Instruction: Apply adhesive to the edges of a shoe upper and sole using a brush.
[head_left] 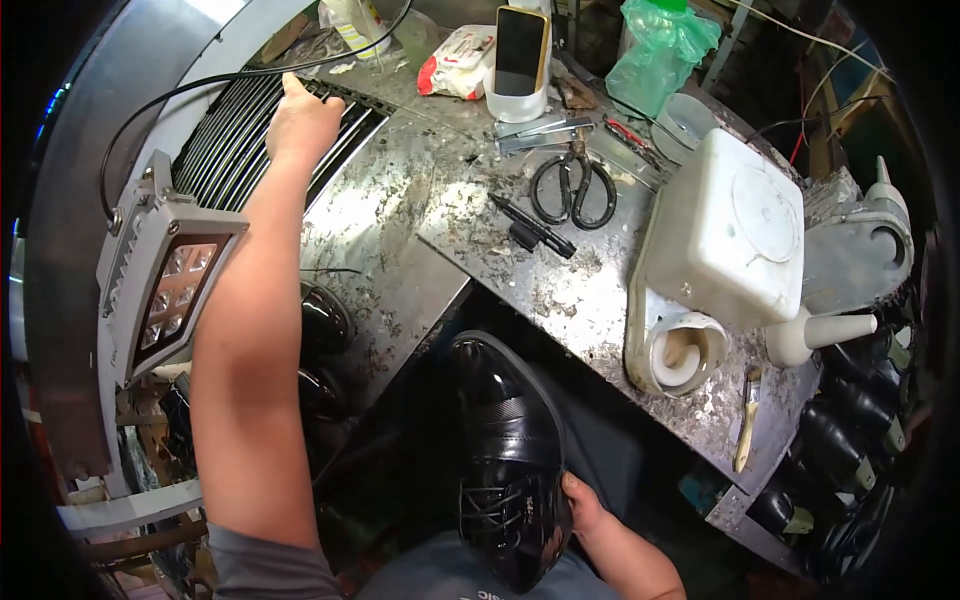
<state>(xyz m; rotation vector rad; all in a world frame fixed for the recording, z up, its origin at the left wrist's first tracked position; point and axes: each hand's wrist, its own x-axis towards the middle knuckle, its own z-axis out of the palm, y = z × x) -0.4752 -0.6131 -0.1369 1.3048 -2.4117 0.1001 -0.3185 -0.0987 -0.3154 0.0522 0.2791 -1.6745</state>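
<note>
My right hand point(590, 507) is closed around the side of a glossy black lace-up shoe point(505, 440), which I hold over my lap with its toe pointing away from me. My left arm stretches far forward, and the left hand point(303, 122) is over a slatted metal grille point(240, 125) by a black cable. One finger points ahead and the thumb sticks out to the side; the other fingers are hidden. Nothing shows in that hand. Two more shiny black shoes point(325, 315) lie partly hidden beside my left forearm.
A lamp point(175, 290) juts in beside my left arm. On the stained metal bench point(440, 200) are scissors point(575, 190), a black pen-like tool point(533, 225), a phone point(520, 55), a white plastic container point(735, 220) and a brush point(747, 420). Black shoes point(835, 445) stand at right.
</note>
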